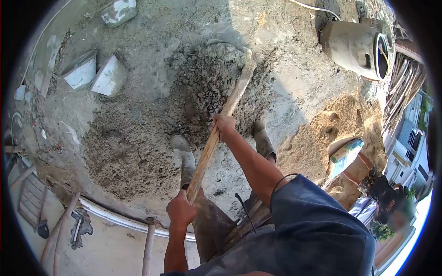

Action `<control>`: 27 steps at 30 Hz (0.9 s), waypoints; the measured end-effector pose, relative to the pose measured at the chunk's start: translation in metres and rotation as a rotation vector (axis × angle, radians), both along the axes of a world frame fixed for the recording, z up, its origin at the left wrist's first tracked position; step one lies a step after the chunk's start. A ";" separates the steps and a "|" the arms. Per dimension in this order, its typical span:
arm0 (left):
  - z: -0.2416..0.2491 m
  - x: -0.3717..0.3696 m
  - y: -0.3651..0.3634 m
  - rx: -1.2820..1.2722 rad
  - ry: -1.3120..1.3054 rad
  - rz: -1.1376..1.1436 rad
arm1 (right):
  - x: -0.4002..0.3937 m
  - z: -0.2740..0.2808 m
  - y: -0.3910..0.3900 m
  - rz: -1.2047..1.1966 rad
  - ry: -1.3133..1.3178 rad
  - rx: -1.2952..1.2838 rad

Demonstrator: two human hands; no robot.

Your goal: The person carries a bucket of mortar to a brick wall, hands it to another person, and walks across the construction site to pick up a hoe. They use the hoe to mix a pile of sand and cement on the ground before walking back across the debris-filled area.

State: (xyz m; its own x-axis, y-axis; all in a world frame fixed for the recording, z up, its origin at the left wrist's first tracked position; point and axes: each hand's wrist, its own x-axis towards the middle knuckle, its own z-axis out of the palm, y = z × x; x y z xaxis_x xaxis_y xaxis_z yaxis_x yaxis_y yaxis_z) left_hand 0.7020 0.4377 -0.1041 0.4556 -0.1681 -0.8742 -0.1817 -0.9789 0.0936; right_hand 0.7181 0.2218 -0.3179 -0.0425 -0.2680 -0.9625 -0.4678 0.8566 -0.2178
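Note:
A long wooden-handled hoe [207, 158] slants up across the view. Its mortar-caked blade [225, 51] rests on a pile of wet grey mortar [209, 85]. My right hand [223, 126] is wrapped round the middle of the handle. Nearer my body, my left hand [180, 209] grips the handle's lower end. Below the pile, a muddy boot [181, 143] shows left of the handle and another boot [262, 135] to its right. More wet mix [133, 152] spreads over the ground at left.
Mortar-stained buckets [110, 76] lie at upper left. A grey barrel [352, 48] lies on its side at upper right. Sand [317, 133] is heaped at right, by an open bag [345, 156]. Another person [386, 198] is at far right. Wooden poles [148, 248] stand at lower left.

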 end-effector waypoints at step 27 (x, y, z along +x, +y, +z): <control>-0.197 0.053 -0.342 -0.553 -0.369 -0.248 | -0.018 -0.100 -0.413 -0.313 -0.386 -0.315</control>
State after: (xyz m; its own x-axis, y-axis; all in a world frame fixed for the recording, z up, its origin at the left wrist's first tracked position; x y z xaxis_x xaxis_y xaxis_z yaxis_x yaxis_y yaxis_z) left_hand 0.7546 0.0957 -0.3006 0.5966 -0.6795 -0.4270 -0.5084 -0.7317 0.4540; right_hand 0.7006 -0.1914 -0.4175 0.1720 -0.5752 -0.7998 -0.0388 0.8073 -0.5889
